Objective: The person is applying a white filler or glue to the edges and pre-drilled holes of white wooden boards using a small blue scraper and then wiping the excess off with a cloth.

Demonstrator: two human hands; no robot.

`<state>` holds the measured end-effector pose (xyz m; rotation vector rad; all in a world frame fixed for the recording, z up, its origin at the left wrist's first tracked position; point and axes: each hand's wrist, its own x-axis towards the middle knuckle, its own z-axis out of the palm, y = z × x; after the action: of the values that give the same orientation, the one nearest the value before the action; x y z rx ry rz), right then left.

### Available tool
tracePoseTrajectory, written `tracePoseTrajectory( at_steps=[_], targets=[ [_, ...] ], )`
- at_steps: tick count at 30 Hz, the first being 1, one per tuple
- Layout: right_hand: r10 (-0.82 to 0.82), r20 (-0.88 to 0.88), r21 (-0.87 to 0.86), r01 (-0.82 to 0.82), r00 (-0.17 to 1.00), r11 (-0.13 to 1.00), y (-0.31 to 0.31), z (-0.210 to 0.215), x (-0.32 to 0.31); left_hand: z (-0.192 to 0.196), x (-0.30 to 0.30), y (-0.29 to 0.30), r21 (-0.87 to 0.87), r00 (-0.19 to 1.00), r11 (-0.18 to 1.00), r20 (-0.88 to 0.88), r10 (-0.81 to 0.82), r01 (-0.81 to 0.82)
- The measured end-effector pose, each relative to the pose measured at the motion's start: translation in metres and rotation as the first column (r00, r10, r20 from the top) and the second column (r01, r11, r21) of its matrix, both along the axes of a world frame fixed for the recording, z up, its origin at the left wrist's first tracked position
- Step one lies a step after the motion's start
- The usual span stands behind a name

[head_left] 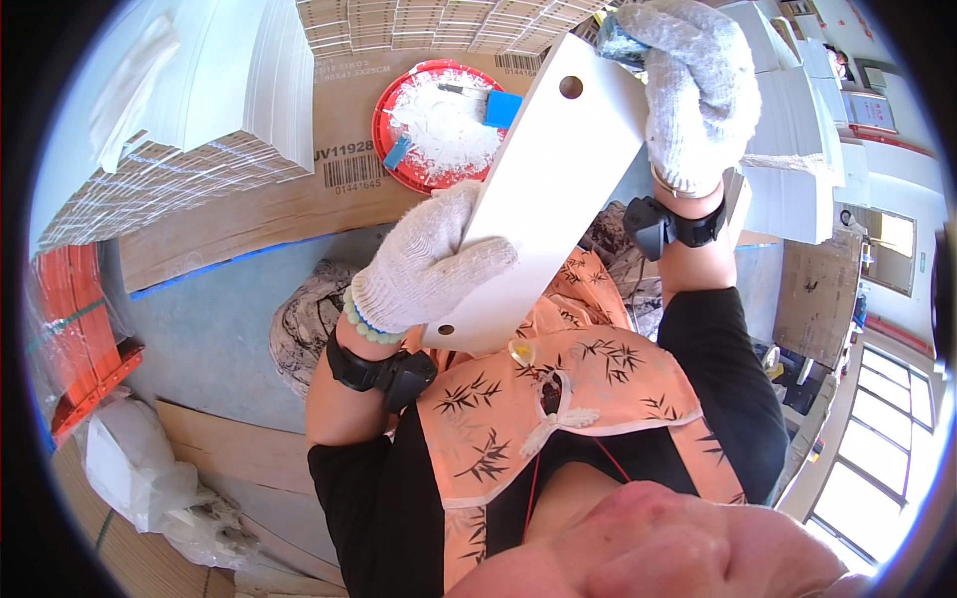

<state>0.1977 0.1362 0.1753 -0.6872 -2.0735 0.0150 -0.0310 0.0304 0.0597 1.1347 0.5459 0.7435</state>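
Observation:
A long white board [558,169] with a round hole near each end slants across in front of me. My left hand [429,259], in a white knitted glove, grips its left edge, with the thumb lying on the top face and the other fingers behind. My right hand [703,95], gloved likewise, is closed at the board's far right end. In its fingers is a crumpled blue-grey wad [622,45], which may be a rag or a sponge; I cannot tell which. The wad is against or very near the board's corner.
Beyond the board, a red round tub [380,125] holds white powder or paste and a blue-ended tool [502,110]. It sits on brown cardboard [344,80]. White stacked panels [274,90] rise at left, and more stacks [793,130] stand at right. Plastic wrap [130,458] lies lower left.

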Motion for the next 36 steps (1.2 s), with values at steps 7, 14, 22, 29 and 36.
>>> tracePoseTrajectory(
  at_steps=[7, 14, 22, 29, 36],
  targets=[
    [-0.124, 0.092, 0.100, 0.115, 0.988, 0.988, -0.001, 0.003, 0.005, -0.001, 0.000, -0.001, 0.040, 1.000, 0.999, -0.012, 0.028, -0.027],
    [0.025, 0.052, 0.066, -0.028, 0.998, 0.997, 0.001, 0.005, 0.007, 0.005, -0.001, 0.000, 0.041, 1.000, 0.999, 0.007, 0.020, -0.021],
    [-0.190, 0.168, 0.175, 0.161, 0.967, 0.971, -0.011, 0.012, 0.001, 0.002, 0.002, -0.003, 0.056, 0.989, 0.989, 0.053, 0.135, -0.138],
    [-0.164, 0.289, 0.119, 0.135, 0.943, 0.984, -0.010, 0.012, -0.001, 0.002, 0.001, -0.003, 0.003, 0.992, 0.996, 0.089, 0.084, -0.084],
    [-0.254, 0.076, 0.131, 0.243, 0.964, 0.961, -0.008, -0.004, -0.001, 0.003, 0.000, -0.002, 0.016, 0.993, 0.995, 0.065, 0.098, -0.099]
  ],
)
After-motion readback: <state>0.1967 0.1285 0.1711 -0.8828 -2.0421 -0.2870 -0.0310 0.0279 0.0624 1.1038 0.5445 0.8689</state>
